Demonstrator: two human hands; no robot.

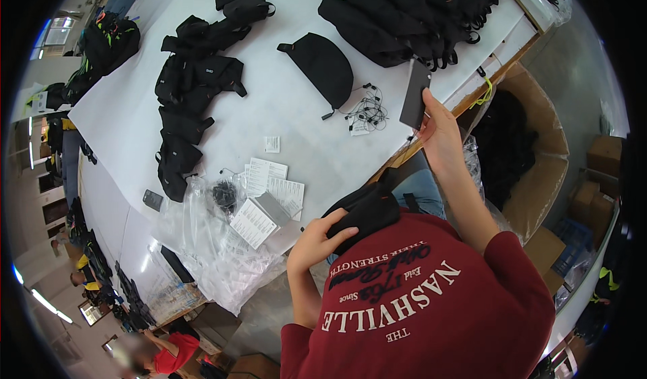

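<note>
- Firstly, one white table (236, 119), wood-edged along its right side; every place below is told from it.
- One person in a red top (176, 352), partly in view, well off the table's lower left.
- One open cardboard carton (549, 177), black goods inside, just right of the table's wooden edge.
- One heap of black bags (411, 15), overlapping beyond exact count, on the table's upper right.
- One straggling row of black bags (195, 75), at least six, down the table's left half.
- One mass of clear plastic (216, 264), hanging over the table's lower edge.
- One lone black pouch (320, 69), lying flat on the table left of the heap.
- One black bag in hand (369, 218), off the table's near edge, against a maroon shirt (418, 291).
- Two hands. Left hand (323, 241): holding that bag, thumb and fingers spread narrowly over it. Right hand (437, 126): pinching a slab, thumb on its face, beside the wooden edge.
- One dark rectangular slab (414, 96), in that right hand, above the table's right edge.
- One stack of white printed cards (259, 218), with several loose ones fanned beside it, on the table's lower part.
- One tangle of black cords (369, 112), strands uncountable, on the table near its wooden edge.
- One coil of black cord (224, 194), amid the plastic, on the table.
- One small dark rectangular piece (153, 199), at the table's lower left.
- One single white card (271, 144), mid-table, apart from the stack.
</note>
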